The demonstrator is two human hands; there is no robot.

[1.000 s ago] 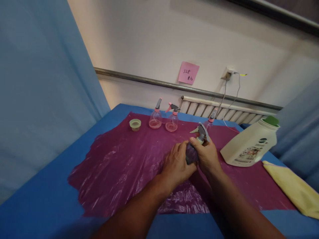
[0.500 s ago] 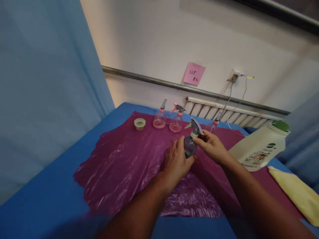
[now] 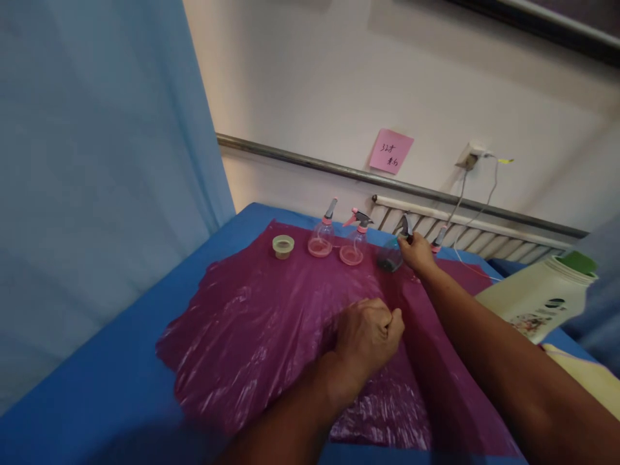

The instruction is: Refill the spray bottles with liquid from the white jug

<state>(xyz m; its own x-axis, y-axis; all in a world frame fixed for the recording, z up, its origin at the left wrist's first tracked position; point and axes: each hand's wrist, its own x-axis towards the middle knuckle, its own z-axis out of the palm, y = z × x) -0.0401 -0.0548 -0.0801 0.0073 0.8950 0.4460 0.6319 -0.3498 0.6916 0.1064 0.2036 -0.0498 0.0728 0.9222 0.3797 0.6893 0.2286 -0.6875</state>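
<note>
Two hands show. The left grip, nearest, is curled into a fist above the purple sheet. Toward one o'clock from it, the right grip clamps the neck of a spray bottle, whose body sits at nine o'clock from those fingers: rounded, see-through, dark greenish low down, gray-headed.

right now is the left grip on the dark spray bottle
No, the right grip holds the dark spray bottle by its top, while the left grip is curled apart from it.
</note>
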